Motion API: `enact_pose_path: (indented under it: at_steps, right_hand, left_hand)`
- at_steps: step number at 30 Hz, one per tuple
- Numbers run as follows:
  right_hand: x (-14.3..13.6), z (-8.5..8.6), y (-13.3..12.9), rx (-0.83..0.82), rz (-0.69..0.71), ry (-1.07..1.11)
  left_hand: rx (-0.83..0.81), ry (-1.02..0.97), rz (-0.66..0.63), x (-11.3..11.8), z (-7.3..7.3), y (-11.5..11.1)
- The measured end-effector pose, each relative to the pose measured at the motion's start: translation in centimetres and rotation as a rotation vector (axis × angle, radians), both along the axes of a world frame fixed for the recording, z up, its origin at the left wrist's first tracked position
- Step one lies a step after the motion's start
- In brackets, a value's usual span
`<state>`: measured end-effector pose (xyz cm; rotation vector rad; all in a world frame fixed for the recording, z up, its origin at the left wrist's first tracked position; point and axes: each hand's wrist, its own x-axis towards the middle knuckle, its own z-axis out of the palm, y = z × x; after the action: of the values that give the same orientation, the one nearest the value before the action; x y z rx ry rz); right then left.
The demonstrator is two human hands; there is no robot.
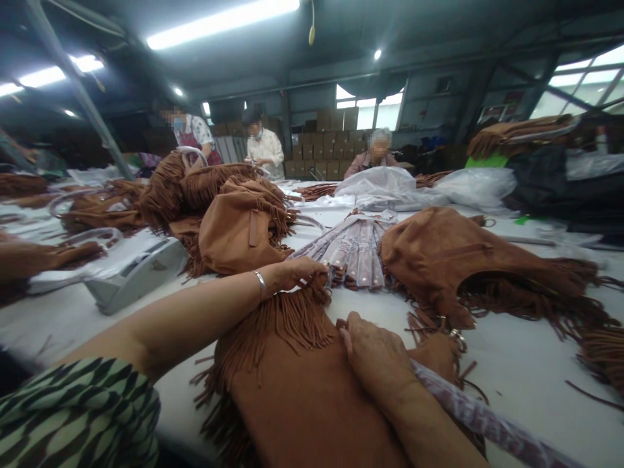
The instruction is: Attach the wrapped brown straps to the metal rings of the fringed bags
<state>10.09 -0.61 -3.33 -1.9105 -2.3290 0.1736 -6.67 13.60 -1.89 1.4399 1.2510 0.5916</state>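
Note:
A brown suede-like bag with fringe lies on the table right in front of me. My left hand, with a silver bangle at the wrist, is closed on the bag's far upper corner, above the hanging fringe. On the bag's right edge, the thumb and curled fingers of my right hand pinch the material near a small brown tab. Under my right forearm runs a plastic-wrapped strap. Just beyond my left hand lies a fan of plastic-wrapped straps with metal studs at their ends.
Another fringed bag lies to the right, and a pile of bags stands at the left. A grey-white plastic stand sits beside that pile. Clear plastic bags lie farther back. Several people work across the white table.

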Motion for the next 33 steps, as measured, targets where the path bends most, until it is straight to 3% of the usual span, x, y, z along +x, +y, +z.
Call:
enact_pose_path:
  at_steps: [5, 10, 16, 20, 26, 29, 33]
  right_hand:
    - [0.5, -0.2, 0.1, 0.025, -0.026, 0.183]
    - [1.7, 0.1, 0.9, 0.063, -0.103, 0.577]
    - [3.3, 0.8, 1.2, 0.094, -0.145, 1.221]
    - [4.6, 1.5, 1.1, 0.136, -0.201, 1.501]
    - [4.9, 1.8, 1.1, 0.084, -0.253, 1.639]
    - [4.5, 1.5, 1.2, 0.060, -0.245, 1.617]
    - [4.2, 1.3, 1.1, -0.006, -0.216, 1.557]
  left_hand:
    - [0.078, -0.137, -0.052, -0.6, 0.9, -2.2]
    - [0.227, -0.293, -0.135, -1.2, 1.6, -4.9]
    - [0.417, -0.348, -0.205, 1.1, 2.9, -8.6]
    - [0.659, -0.245, -0.138, 2.8, 2.8, -9.9]
    - [0.926, -0.008, -0.109, 3.4, 0.9, -9.3]
    - [0.949, 0.045, -0.116, 3.0, 0.5, -8.7]
    - [0.920, 0.051, -0.243, 2.0, 0.5, -7.5]
